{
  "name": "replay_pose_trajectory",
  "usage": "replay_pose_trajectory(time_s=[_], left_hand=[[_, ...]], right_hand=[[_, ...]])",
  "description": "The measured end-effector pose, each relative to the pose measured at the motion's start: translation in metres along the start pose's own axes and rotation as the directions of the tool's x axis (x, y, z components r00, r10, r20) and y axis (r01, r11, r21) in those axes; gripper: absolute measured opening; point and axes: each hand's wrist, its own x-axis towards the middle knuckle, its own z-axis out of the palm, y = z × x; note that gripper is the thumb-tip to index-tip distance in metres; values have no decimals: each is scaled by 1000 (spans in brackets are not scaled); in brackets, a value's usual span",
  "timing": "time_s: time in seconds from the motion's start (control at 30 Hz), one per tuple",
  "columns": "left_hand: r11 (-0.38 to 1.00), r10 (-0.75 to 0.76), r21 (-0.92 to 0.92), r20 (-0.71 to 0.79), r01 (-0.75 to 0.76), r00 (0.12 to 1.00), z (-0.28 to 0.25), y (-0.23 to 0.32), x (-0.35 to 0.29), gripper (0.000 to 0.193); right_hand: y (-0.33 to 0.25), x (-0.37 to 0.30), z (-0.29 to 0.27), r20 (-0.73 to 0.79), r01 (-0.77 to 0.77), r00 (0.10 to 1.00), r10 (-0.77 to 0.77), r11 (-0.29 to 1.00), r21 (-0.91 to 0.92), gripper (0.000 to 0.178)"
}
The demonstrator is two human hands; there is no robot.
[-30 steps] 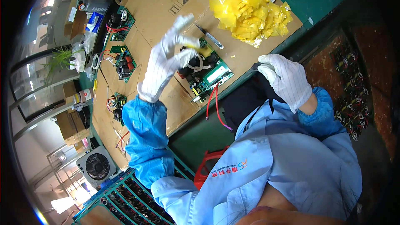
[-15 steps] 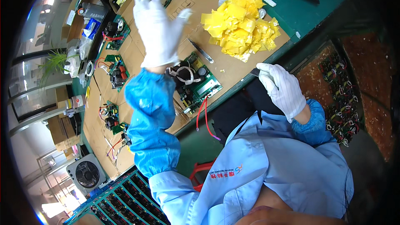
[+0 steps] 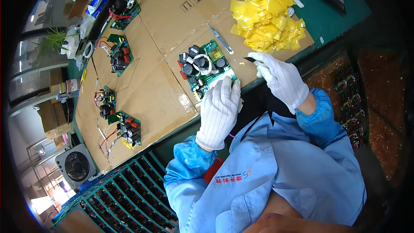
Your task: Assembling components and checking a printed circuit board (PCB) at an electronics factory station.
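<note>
At a cardboard-covered workbench (image 3: 151, 90) strewn with electronics, a green circuit board (image 3: 206, 71) lies at the near edge; rigid, light and likely fragile, it is best held by its edges. The gloved left hand (image 3: 220, 110) rests flat, fingers together, on its near edge; the right hand (image 3: 280, 77) pinches a small dark blade (image 3: 249, 59).

left hand (image 3: 220, 110) on circuit board (image 3: 206, 70) | right hand (image 3: 280, 77) pinching dark blade (image 3: 249, 59)
</note>
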Motion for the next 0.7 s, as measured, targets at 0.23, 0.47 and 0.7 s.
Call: replay_pose_trajectory(time_s=[0.23,0.47,0.7], left_hand=[[993,16,-116,-4,-16,1000,-1,-19,-44,35],[998,-3,-58,-298,-15,955,3,-10,-24,57],[923,-339,129,-179,364,924,21,-4,-13,90]], right_hand=[[-3,9,15,114,237,971,-209,891,-386,34],[-14,9,30,200,179,974,-108,905,-386,38],[-18,12,32,310,226,948,-66,827,-514,43]])
